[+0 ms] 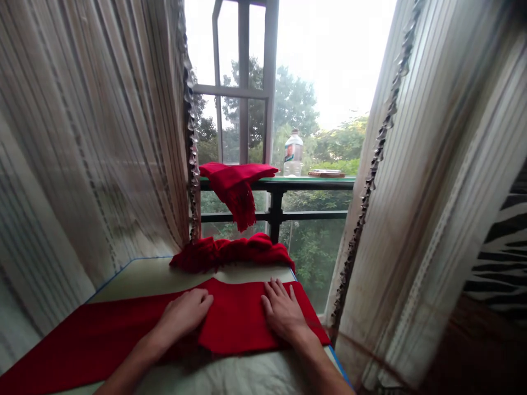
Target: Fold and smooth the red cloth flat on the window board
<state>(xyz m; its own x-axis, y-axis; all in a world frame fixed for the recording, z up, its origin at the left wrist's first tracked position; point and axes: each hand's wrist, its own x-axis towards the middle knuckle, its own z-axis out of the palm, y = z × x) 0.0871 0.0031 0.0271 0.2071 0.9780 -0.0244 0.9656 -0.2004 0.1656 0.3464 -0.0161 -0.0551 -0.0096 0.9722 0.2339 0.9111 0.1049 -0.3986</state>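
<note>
A red scarf [247, 323] lies spread across the pale board in front of me, its right part doubled over into a second layer. My left hand [187, 310] is closed, fingers curled against the scarf beside the left edge of that upper layer; its fingertips are partly hidden. My right hand [284, 310] rests palm down on the doubled part, fingers stretched out and apart. Just beyond the flat cloth, a bunched red scarf [234, 252] lies at the board's far end. Another folded red scarf [236, 184] is draped over the window sill, its fringe hanging down.
The blue-edged board [148, 274] reaches to the window. On the green sill stand a clear plastic bottle [293, 156] and a small flat brownish object [326, 173]. Dark railing [275, 214] crosses below. Striped curtains hang left [102, 120] and right [411, 181].
</note>
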